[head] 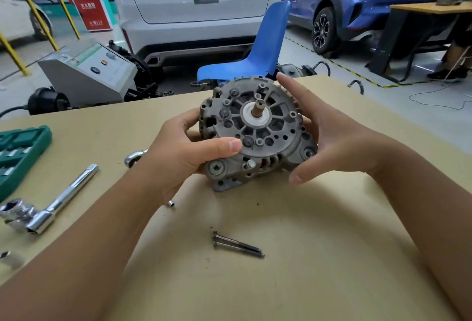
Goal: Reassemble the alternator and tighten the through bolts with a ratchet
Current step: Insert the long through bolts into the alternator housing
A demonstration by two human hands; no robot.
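we work at a tan counter (332,256) in a garage, with the alternator (258,129) standing on it near the middle, its rear face and shaft stub turned up toward us. our left hand (184,152) grips the housing from the left, its thumb curled over the lower face; our right hand (329,136) lies flat against the right side with its fingers (293,88) straight, steadying rather than clasping. to do this step well, we judge that we should press the two halves evenly together and turn them until the bolt holes line up before reaching for anything. a chrome ratchet handle (69,193) lies well to the left, beside a green socket case (20,152) cut off by the frame edge. two through bolts (237,245) rest side by side on the counter nearer to us, not yet fitted. a small socket (170,203) sits by our left wrist. a chrome piece (132,158) behind the left hand is mostly hidden, so we cannot tell what it is, and the seam between the housing halves faces away from us.
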